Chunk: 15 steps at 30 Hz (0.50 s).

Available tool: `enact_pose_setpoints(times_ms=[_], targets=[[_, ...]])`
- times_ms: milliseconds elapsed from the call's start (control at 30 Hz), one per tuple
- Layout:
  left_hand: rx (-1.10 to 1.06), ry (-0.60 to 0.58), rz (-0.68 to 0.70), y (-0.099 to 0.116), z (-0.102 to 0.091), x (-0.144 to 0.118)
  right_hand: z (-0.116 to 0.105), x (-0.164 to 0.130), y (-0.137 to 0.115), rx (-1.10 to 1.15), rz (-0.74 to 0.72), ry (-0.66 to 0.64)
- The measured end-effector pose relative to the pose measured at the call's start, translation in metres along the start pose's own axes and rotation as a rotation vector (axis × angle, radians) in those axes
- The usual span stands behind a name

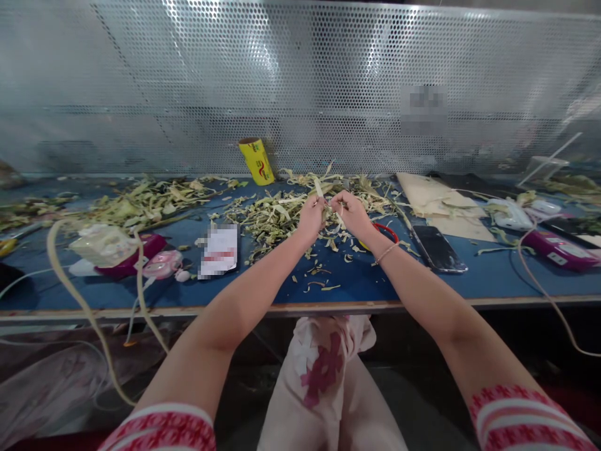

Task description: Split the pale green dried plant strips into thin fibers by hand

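Observation:
My left hand (pixel 312 218) is closed in a pinch at the middle of the blue table. A pale green plant strip (pixel 318 187) sticks up from its fingertips. Close beside it, my right hand (pixel 351 213) pinches too, the fingertips of both hands almost meeting. What the right fingers grip is too small to make out. Beneath and around the hands lies a heap of dried greenish plant pieces (pixel 267 219), with small scraps (pixel 323 286) scattered toward me. A red loop handle (pixel 390 230) shows by my right wrist, partly hidden by the arm.
Behind the table (pixel 282 294) rises a perforated metal panel (pixel 319 81). A yellow tube (pixel 257 161) leans there. To the left are more dried plants (pixel 154 203), a purple device (pixel 136 257) and a white packet (pixel 220 250). A phone (pixel 437 248) and cardboard (pixel 436 197) lie right.

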<state>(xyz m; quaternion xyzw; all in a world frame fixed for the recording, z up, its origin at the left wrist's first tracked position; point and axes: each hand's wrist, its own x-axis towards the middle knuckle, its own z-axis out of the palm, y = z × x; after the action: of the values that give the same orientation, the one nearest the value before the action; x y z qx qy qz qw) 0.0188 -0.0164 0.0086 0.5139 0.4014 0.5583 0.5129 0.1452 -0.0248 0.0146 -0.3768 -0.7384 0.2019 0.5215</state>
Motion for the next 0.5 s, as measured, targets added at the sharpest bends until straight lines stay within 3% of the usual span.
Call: enact_pose_setpoints(times_ms=[200, 333, 500], targets=[[0.136, 0.032, 0.178, -0.002, -0.006, 0.004, -0.005, 0.004, 0.008, -0.006, 0.025, 0.138], [0.246, -0.051, 0.297, 0.005, -0.004, -0.003, -0.006, 0.009, 0.022, 0.043, 0.077, 0.245], [0.318, -0.132, 0.331, 0.011, -0.001, -0.012, -0.003, 0.009, 0.033, 0.147, 0.147, 0.285]])
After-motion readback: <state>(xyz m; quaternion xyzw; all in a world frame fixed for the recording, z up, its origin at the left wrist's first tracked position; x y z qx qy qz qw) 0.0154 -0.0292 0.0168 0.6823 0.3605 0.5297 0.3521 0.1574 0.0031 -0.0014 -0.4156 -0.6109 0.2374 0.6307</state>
